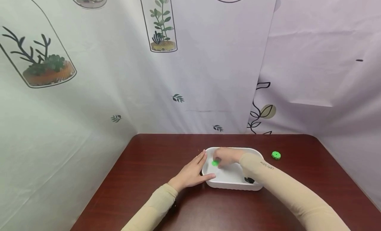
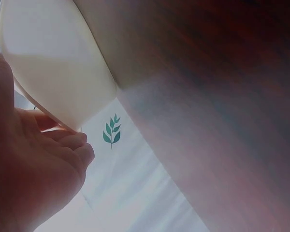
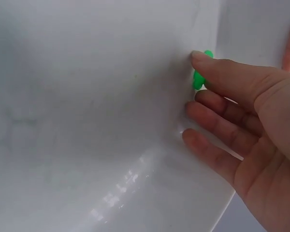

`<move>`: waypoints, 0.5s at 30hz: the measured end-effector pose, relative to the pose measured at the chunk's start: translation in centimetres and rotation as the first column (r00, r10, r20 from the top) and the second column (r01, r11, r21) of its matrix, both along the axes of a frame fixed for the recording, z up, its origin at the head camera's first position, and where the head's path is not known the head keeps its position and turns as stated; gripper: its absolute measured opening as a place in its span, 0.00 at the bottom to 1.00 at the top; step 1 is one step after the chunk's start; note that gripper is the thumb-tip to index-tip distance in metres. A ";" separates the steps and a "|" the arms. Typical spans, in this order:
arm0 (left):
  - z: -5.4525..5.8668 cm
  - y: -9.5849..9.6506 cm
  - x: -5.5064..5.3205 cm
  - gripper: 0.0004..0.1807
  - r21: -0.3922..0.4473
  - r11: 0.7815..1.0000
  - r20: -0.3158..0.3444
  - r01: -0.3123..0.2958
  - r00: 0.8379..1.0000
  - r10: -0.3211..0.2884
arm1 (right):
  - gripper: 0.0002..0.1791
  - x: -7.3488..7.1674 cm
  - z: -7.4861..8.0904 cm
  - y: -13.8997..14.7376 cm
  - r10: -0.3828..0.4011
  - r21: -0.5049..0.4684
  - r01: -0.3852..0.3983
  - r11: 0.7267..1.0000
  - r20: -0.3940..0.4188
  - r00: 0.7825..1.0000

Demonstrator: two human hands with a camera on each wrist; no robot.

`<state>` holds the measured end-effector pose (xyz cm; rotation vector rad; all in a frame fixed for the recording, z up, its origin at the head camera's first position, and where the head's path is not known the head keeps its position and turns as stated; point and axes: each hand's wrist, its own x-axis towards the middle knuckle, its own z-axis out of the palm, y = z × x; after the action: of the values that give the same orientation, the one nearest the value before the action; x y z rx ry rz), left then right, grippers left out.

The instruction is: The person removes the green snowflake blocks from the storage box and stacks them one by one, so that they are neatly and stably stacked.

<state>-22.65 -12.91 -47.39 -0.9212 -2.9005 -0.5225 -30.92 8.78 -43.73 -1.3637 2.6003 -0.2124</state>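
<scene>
A white tray (image 1: pixel 233 184) with rounded corners stands on the table. My left hand (image 1: pixel 191 171) rests on its left end with straight fingers along the rim and the thumb over the front corner. In the left wrist view this hand (image 2: pixel 48 169) touches the rim of the tray (image 2: pixel 63 72). My right hand (image 1: pixel 227 156) reaches inside the tray near the left end. Its thumb and index finger pinch a small green disc (image 3: pixel 198 79) low against the tray, and the other fingers are loosely bent. The index fingertip is hidden.
On the table to the right of the tray lies another green disc (image 1: pixel 276 155) with a notched edge and centre hole. A black object (image 1: pixel 249 180) sits in the tray's front right, partly hidden by the right sleeve. Patterned cloth (image 1: pixel 208 75) hangs behind the dark red table (image 1: pixel 166 151).
</scene>
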 end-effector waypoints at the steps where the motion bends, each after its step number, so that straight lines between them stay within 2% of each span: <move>1: 0.0 0.0 0.0 0.53 -0.003 1.000 0.001 -0.002 1.000 0.002 | 0.08 0.0 0.0 0.0 -0.005 0.004 0.005 1.000 -0.005 1.000; 6: 0.1 0.1 0.0 0.53 -0.003 1.000 -0.004 -0.008 1.000 0.008 | 0.08 0.0 -0.2 0.1 -0.046 0.004 0.046 0.999 0.001 0.999; 15: -0.1 0.2 0.1 0.53 -0.003 1.000 -0.005 -0.005 1.000 0.005 | 0.08 0.1 -0.6 0.2 -0.083 -0.018 0.085 0.996 0.096 0.992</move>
<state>-22.52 -12.73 -47.45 -0.9133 -2.8988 -0.5151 -30.81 8.95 -44.33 -1.2208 2.5859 -0.3121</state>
